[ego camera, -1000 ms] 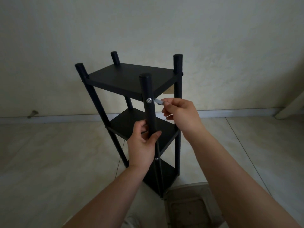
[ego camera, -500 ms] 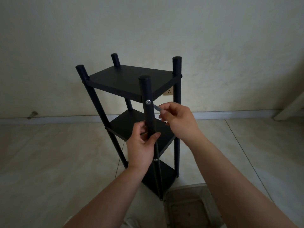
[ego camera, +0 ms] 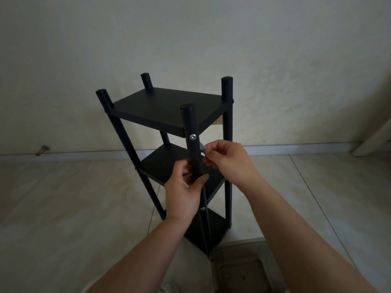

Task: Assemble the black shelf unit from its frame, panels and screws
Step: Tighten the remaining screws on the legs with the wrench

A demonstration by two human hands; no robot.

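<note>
A: How was the left hand (ego camera: pixel 183 196) placed?

B: It was wrapped around the near post (ego camera: pixel 192 144) of the shelf (ego camera: pixel 169 108), thumb on the right of the post, fingers curled in from the left. The post was gripped just below the upper screw (ego camera: pixel 192 136).

A: And the right hand (ego camera: pixel 227 160)?

B: It was closed, with a small silvery tool (ego camera: pixel 202 146) pinched at the fingertips. The tool was held just right of the post and below that screw; whether the post was touched could not be told.

A: Where was the shelf seen?

B: It stood upright on the tiled floor (ego camera: pixel 63 208) before the wall (ego camera: pixel 275 60), three panels fitted between four posts. A second screw (ego camera: pixel 203 208) was seen lower on the near post.

A: Was any writing read?

B: None could be made out.
</note>
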